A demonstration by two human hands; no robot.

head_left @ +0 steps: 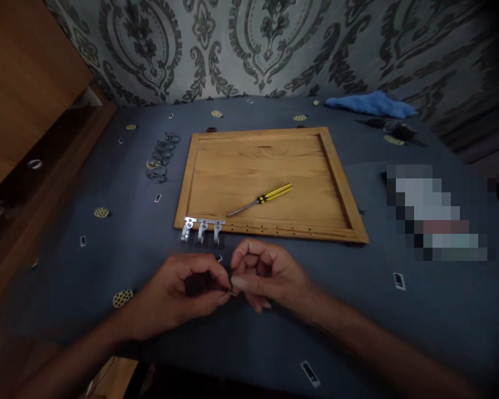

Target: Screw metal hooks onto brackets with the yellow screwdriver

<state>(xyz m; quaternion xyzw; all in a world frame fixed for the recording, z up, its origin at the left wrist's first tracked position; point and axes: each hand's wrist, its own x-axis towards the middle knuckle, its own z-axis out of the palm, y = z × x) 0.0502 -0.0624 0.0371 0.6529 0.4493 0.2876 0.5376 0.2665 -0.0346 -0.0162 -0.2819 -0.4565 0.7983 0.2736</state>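
My left hand [187, 293] pinches a small brass-coloured screw-like piece [232, 292] between thumb and forefinger, in front of the wooden panel. Meeting it from the right, my right hand [266, 274] has its thumb and fingers drawn together at the same piece; whether it grips anything is hidden. The framed wooden panel [258, 160] lies flat, with a row of small holes along its near edge. Three silver metal hooks [202, 230] sit at that edge's left end. A yellow and black screwdriver [274, 193] rests on the panel, its tip pointing left toward the hooks.
Several dark metal hooks [163, 156] lie left of the panel on the dark blue patterned cloth [141, 227]. A blue rag [372, 103] and dark items [399, 131] are at the back right. A blurred-out object [436, 210] lies at right. Wooden furniture [45, 194] borders the left.
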